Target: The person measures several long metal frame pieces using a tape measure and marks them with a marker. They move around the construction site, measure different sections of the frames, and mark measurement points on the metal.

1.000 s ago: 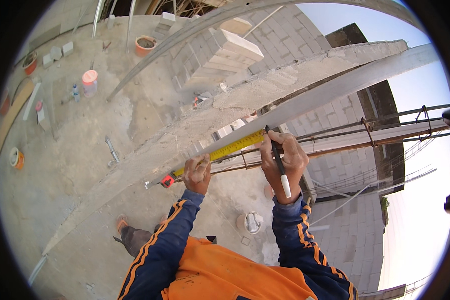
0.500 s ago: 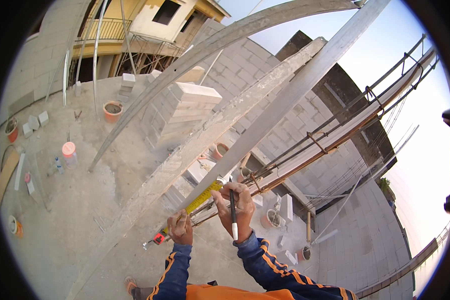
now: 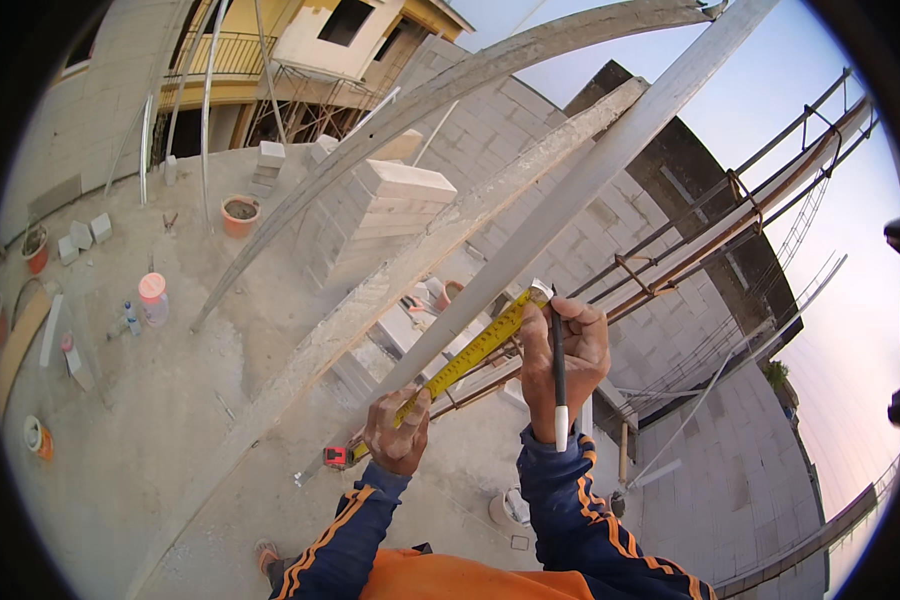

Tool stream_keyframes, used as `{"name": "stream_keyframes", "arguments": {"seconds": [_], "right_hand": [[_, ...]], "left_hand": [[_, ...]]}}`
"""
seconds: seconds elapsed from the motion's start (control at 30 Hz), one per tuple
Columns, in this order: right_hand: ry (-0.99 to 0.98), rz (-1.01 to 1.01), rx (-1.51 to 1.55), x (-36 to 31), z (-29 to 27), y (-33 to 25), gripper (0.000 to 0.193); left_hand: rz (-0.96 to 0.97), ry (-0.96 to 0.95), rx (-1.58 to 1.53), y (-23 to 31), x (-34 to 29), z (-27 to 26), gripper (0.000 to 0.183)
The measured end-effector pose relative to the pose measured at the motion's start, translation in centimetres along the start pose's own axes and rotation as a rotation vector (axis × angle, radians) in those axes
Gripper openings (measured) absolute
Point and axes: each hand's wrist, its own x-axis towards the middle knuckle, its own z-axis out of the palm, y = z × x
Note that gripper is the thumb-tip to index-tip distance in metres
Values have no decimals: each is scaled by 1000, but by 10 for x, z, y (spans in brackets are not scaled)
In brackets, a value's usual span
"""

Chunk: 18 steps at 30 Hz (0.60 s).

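Observation:
A yellow tape measure blade point(image 3: 480, 346) stretches slantwise between my two hands, alongside a long grey straight bar point(image 3: 555, 215). My left hand point(image 3: 398, 432) is closed round the blade near its lower end. Below that hand shows the red tape case point(image 3: 336, 456). My right hand point(image 3: 576, 360) is closed, its thumb and finger at the metal-tipped upper end of the blade. That same hand also holds a black marker pen point(image 3: 558, 375) with a white end, pointing down. Whether the blade touches the bar, I cannot tell.
A rough plank point(image 3: 440, 235) and a curved-looking pole point(image 3: 390, 110) slant across beside the bar. Rusty rebar point(image 3: 660, 280) runs at the right. Stacked pale blocks point(image 3: 395, 200), an orange bucket point(image 3: 240, 215) and a pink-lidded container point(image 3: 154, 300) stand on the concrete floor.
My right hand has moved up and to the right with the tape end and pen, so more blade shows. My left hand has shifted slightly right and down. The view has tilted a little.

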Motion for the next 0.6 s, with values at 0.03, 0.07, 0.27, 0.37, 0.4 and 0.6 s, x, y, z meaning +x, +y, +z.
{"name": "stream_keyframes", "arguments": {"seconds": [0.03, 0.07, 0.27, 0.37, 0.4, 0.6], "right_hand": [[-17, -11, -11, 17, -2, -9, 20], [3, -58, -52, 34, -2, -16, 20], [119, -244, -225, 93, 2, -50, 22], [154, -297, -328, 98, 6, -50, 25], [163, -281, -308, 97, 8, -48, 27], [174, -290, -394, 85, 14, -30, 23]], "left_hand": [[7, -5, -13, 7, 12, 3, 57], [38, 22, -40, 11, 24, 7, 57], [86, 69, -128, 31, 64, 18, 57], [68, 83, -138, 32, 70, 20, 58], [65, 92, -137, 31, 72, 21, 59], [35, 67, -91, 11, 67, 21, 56]]}}
